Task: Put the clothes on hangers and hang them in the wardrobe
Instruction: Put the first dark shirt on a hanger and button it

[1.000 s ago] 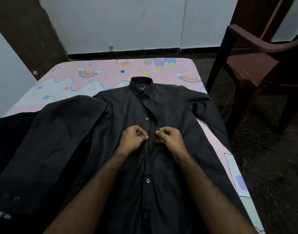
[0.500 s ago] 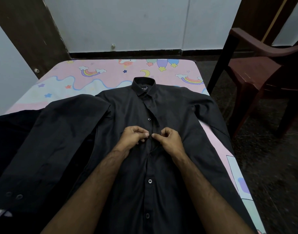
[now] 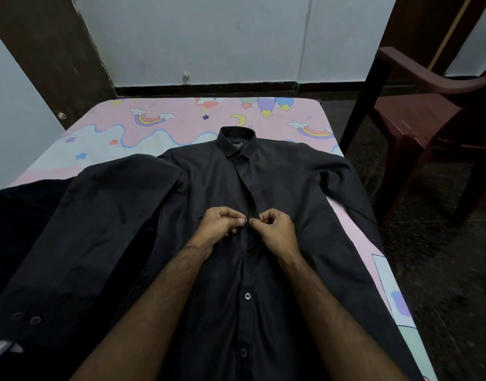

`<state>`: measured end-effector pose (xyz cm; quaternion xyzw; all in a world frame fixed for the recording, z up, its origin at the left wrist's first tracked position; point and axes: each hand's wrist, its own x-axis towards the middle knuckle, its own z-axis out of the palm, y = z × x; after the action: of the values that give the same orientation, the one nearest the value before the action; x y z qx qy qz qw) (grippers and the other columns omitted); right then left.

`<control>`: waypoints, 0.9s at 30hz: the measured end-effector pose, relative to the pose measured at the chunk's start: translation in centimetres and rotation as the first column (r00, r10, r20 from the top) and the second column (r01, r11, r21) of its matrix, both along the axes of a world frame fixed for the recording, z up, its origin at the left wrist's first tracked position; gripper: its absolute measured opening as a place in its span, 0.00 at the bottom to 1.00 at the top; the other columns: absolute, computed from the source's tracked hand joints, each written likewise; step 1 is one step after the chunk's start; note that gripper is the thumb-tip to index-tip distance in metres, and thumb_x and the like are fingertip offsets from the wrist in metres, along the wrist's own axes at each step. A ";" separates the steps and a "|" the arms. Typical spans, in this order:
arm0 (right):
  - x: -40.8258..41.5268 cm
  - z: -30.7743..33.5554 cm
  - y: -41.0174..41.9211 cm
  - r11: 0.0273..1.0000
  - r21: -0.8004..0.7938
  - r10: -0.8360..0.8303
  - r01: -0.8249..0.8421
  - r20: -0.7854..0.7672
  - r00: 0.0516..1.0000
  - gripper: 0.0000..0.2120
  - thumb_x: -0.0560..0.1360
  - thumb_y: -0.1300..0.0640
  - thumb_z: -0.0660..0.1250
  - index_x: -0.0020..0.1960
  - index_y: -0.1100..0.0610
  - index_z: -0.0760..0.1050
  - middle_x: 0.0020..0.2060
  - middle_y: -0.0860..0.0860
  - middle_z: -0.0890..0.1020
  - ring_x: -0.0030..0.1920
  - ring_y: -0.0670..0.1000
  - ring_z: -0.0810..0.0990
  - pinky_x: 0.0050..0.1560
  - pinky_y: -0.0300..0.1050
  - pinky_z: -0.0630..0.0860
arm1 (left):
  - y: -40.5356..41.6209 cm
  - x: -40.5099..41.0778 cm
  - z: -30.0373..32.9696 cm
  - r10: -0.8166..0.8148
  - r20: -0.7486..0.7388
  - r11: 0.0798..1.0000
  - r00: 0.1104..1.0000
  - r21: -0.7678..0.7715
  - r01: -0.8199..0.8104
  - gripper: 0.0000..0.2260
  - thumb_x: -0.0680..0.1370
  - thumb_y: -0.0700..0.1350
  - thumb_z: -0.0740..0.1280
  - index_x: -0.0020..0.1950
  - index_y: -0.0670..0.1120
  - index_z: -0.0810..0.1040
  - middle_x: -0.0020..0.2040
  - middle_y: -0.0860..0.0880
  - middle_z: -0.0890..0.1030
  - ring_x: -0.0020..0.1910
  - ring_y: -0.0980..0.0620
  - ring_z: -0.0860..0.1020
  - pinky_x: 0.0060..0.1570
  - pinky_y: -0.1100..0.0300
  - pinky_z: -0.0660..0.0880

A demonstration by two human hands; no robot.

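Fingers (image 3: 240, 221): both ur hands pinch shirt (image 3: 291, 188) placket at mid button (image 3: 245, 221).
Risk: button slips the hole, placket gapes on hanger.

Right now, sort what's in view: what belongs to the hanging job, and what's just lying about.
Job:
- dark shirt, flat on the bed
- left hand and right hand, both pinching its button placket

Lying about:
- patterned bedsheet
- brown plastic chair
- dark cloth at left

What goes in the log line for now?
left hand: pinches button | right hand: pinches placket | shirt: flat on bed
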<state>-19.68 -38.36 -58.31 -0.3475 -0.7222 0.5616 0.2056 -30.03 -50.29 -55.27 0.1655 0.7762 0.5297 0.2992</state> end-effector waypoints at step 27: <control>-0.1 0.2 -0.1 0.991 0.042 0.122 -0.125 0.068 0.990 0.06 0.68 0.48 0.80 0.40 0.49 0.84 0.33 0.45 0.84 0.33 0.41 0.80 0.40 0.46 0.80 | 0.0 -0.5 -0.6 0.033 -0.040 0.999 0.999 -0.006 -0.033 0.04 0.76 0.39 0.73 0.44 0.43 0.79 0.30 0.53 0.80 0.28 0.61 0.75 0.28 0.70 0.70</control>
<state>-19.81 -38.49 -58.08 -0.3153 -0.7613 0.5450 0.1548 -30.49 -50.32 -55.83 0.1623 0.7865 0.5284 0.2753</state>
